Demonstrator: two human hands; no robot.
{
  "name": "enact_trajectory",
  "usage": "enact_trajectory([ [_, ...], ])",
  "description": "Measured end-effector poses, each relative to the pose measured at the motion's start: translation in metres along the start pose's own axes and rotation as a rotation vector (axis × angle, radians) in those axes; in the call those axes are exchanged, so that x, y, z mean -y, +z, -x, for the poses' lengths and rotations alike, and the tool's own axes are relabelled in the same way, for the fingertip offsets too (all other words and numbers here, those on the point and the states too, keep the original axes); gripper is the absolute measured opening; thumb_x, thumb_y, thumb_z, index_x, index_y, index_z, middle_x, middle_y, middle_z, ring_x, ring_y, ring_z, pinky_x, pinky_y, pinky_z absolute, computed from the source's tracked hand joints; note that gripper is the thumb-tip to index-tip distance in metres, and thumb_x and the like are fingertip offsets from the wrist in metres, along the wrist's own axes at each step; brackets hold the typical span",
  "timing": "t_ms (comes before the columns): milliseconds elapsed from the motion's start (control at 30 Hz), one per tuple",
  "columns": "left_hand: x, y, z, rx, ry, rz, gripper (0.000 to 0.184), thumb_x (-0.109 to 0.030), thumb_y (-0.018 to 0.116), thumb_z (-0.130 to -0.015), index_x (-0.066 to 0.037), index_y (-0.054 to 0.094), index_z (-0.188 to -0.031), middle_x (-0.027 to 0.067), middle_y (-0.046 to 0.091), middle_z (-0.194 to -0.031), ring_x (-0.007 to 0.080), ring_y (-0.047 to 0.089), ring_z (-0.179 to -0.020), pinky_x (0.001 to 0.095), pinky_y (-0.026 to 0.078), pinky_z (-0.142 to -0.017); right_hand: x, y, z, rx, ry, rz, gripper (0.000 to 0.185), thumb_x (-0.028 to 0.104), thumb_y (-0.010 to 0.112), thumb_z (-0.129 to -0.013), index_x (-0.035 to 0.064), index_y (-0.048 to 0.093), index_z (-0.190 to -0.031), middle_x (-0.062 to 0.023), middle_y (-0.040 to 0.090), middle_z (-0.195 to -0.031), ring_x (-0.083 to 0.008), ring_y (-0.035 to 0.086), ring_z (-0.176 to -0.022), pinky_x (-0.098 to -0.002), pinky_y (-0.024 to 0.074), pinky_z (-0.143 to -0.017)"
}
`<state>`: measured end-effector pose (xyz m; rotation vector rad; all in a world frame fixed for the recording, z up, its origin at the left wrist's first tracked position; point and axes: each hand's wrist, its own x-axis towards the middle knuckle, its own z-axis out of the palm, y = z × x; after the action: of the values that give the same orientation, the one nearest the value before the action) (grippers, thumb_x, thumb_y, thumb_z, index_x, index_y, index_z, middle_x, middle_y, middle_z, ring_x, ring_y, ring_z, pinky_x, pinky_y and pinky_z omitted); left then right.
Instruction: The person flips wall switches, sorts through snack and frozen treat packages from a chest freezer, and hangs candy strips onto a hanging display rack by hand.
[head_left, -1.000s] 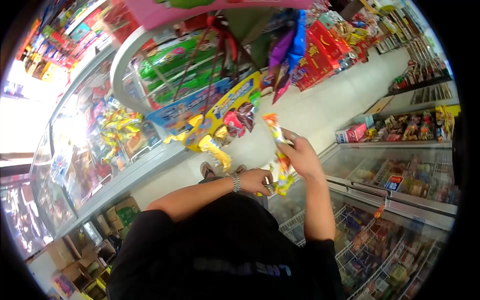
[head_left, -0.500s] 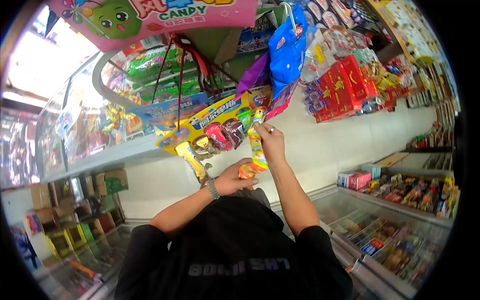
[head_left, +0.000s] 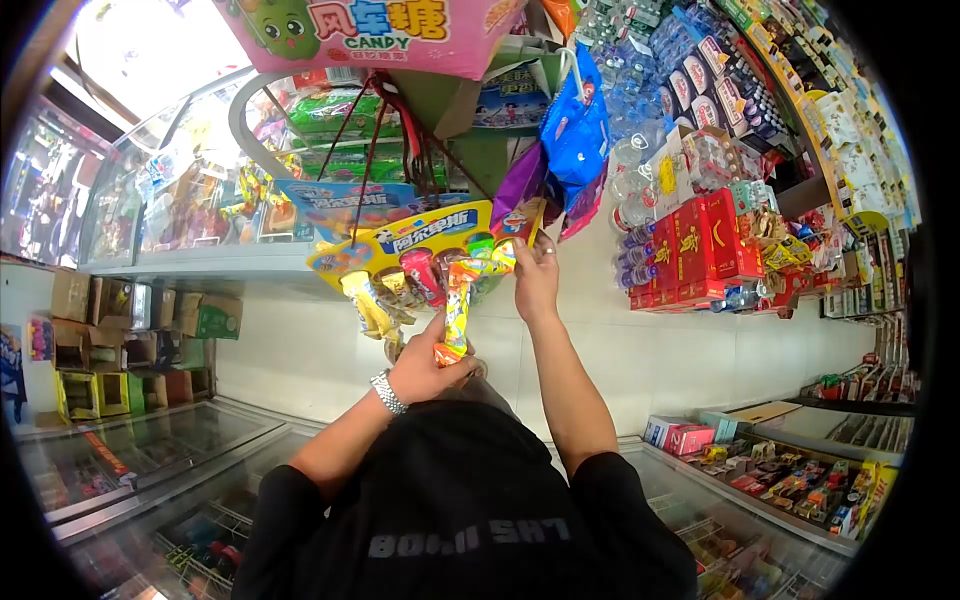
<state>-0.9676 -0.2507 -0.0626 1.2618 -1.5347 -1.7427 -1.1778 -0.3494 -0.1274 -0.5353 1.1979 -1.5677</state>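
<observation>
- A bent orange-and-yellow candy strip [head_left: 457, 315] is being held in front of the lower edge of a hanging yellow card [head_left: 430, 233].
- Its lower end is being gripped by the left hand [head_left: 425, 372].
- Its upper end is being pinched by the right hand [head_left: 537, 280], near the card's right corner; whether the card is being touched cannot be told.
- Wrapped candies [head_left: 422, 277] are being displayed along the card's lower edge.
- A blue bag [head_left: 575, 140] is being hung above the right hand.
</observation>
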Motion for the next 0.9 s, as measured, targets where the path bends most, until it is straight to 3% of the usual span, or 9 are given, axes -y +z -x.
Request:
enact_trajectory([
  [100, -0.014, -0.005, 0.009, 0.031, 0.140, -0.224, 0.089, -0.026, 0.075, -0.084, -0.002, 0.023, -0.153, 0.0133, 0.070, -0.091, 0.0222, 0.070, -0.081, 0.0342, 0.054, -0.076, -0.002, -0.028, -0.005, 0.233, 0.055, -0.149, 0.040, 0.010, 0.055, -0.094, 0.0051, 0.047, -0.133, -0.0096, 0.059, -0.126, -0.0213, 0.060, -0.108, -0.0381, 0.0507, -0.090],
  [133, -0.012, -0.012, 0.009, 0.095, 0.270, -0.311, 0.102, -0.018, 0.077, -0.083, -0.011, 0.008, -0.158, 0.0087, 0.069, -0.102, 0.0118, 0.065, -0.071, 0.0255, 0.053, -0.064, 0.000, -0.037, -0.003, 0.334, 0.153, -0.279, 0.043, 0.006, 0.053, -0.092, 0.0029, 0.046, -0.134, -0.0104, 0.060, -0.123, -0.0207, 0.061, -0.106, -0.0363, 0.0523, -0.086],
  [200, -0.032, -0.017, 0.018, 0.164, 0.171, -0.213, 0.103, -0.016, 0.076, -0.082, -0.011, 0.006, -0.158, 0.0097, 0.069, -0.102, 0.0122, 0.064, -0.067, 0.0262, 0.053, -0.061, 0.013, -0.046, 0.005, 0.448, 0.329, -0.368, 0.051, -0.005, 0.048, -0.088, 0.0011, 0.044, -0.138, -0.0122, 0.061, -0.121, -0.0224, 0.063, -0.107, -0.0380, 0.0570, -0.081],
  [333, -0.075, -0.022, 0.033, 0.278, -0.044, 0.143, 0.098, -0.008, 0.063, -0.085, -0.014, -0.002, -0.158, 0.0181, 0.068, -0.103, 0.0165, 0.065, -0.055, 0.0280, 0.055, -0.054, 0.010, -0.050, 0.003, 0.468, 0.256, -0.090, 0.053, -0.010, 0.044, -0.088, 0.0024, 0.044, -0.139, -0.0136, 0.060, -0.122, -0.0247, 0.063, -0.108, -0.0386, 0.0587, -0.081],
  [433, -0.078, -0.033, 0.043, 0.273, -0.054, 0.285, 0.087, -0.018, 0.057, -0.093, -0.016, -0.001, -0.158, 0.0254, 0.066, -0.102, 0.0222, 0.064, -0.047, 0.0288, 0.055, -0.049, 0.005, -0.052, -0.013, 0.650, 0.085, 0.345, 0.054, -0.012, 0.042, -0.089, 0.0044, 0.044, -0.140, -0.0141, 0.060, -0.124, -0.0250, 0.064, -0.107, -0.0363, 0.0584, -0.080],
  [533, -0.085, -0.041, 0.049, 0.118, 0.037, 0.402, 0.093, -0.052, 0.058, -0.095, -0.011, 0.002, -0.157, 0.0305, 0.065, -0.104, 0.0220, 0.060, -0.041, 0.0279, 0.049, -0.038, -0.006, -0.056, -0.030, 0.635, -0.272, 0.689, 0.056, -0.007, 0.053, -0.091, 0.0069, 0.040, -0.143, -0.0139, 0.061, -0.119, -0.0241, 0.065, -0.098, -0.0345, 0.0562, -0.083],
  [633, -0.084, -0.050, 0.044, 0.170, 0.080, 0.575, 0.081, -0.043, 0.054, -0.099, -0.010, 0.008, -0.157, 0.0317, 0.060, -0.118, 0.0197, 0.060, -0.043, 0.0258, 0.048, -0.038, -0.012, -0.063, -0.035, 0.590, -0.498, 0.795, 0.057, 0.005, 0.061, -0.089, 0.0074, 0.043, -0.143, -0.0218, 0.056, -0.128, -0.0370, 0.057, -0.115, -0.0431, 0.0479, -0.097],
  [667, -0.086, -0.050, 0.043, 0.151, 0.057, 0.522, 0.088, -0.053, 0.054, -0.097, -0.006, 0.009, -0.156, 0.0333, 0.060, -0.116, 0.0196, 0.056, -0.039, 0.0263, 0.045, -0.036, -0.020, -0.063, -0.034, 0.520, -0.506, 0.739, 0.059, 0.006, 0.066, -0.087, 0.0080, 0.045, -0.142, -0.0215, 0.053, -0.132, -0.0380, 0.053, -0.121, -0.0427, 0.0467, -0.100],
  [900, -0.093, -0.047, 0.042, 0.219, 0.170, 0.686, 0.090, -0.050, 0.061, -0.094, -0.002, 0.016, -0.154, 0.0344, 0.050, -0.135, 0.0191, 0.062, -0.047, 0.0238, 0.047, -0.042, -0.027, -0.046, -0.016, 0.510, -0.844, 0.728, 0.054, 0.012, 0.079, -0.074, 0.0065, 0.062, -0.125, -0.0172, 0.054, -0.133, -0.0346, 0.055, -0.121, -0.0397, 0.0488, -0.099],
])
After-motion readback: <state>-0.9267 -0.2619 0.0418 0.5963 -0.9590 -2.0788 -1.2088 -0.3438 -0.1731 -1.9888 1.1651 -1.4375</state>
